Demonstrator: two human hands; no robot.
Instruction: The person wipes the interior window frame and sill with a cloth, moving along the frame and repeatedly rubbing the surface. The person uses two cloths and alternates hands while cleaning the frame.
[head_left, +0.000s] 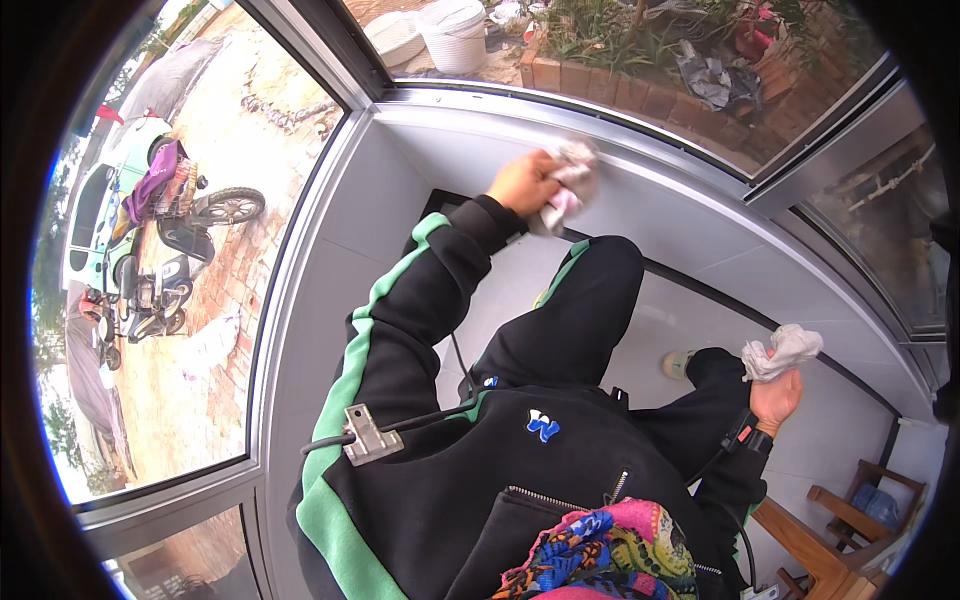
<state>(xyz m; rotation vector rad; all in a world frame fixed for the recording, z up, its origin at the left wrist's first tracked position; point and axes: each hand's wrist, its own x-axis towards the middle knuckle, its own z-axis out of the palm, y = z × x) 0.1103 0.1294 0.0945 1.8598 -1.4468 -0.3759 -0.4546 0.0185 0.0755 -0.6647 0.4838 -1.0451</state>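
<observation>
My left hand (527, 182) grips a crumpled white cloth (576, 176) with a pink patch. The cloth is blurred and lies over the white panel below the aluminium window frame (637, 154); whether it touches the frame I cannot tell. Further right and lower, my right hand (777, 399) is turned up with a second bunched whitish cloth (784, 352) in its fingers. That hand is beside my bent right leg, apart from the wall. A dark band with a small device (745, 435) circles the right wrist.
Glass windows meet at a corner post (360, 97). Beyond them are a white bucket (454, 34), a brick-edged plant bed (622, 90) and a parked motorbike (176, 240). A wooden chair (862, 510) stands at lower right. A metal clip (371, 436) holds a cable on my sleeve.
</observation>
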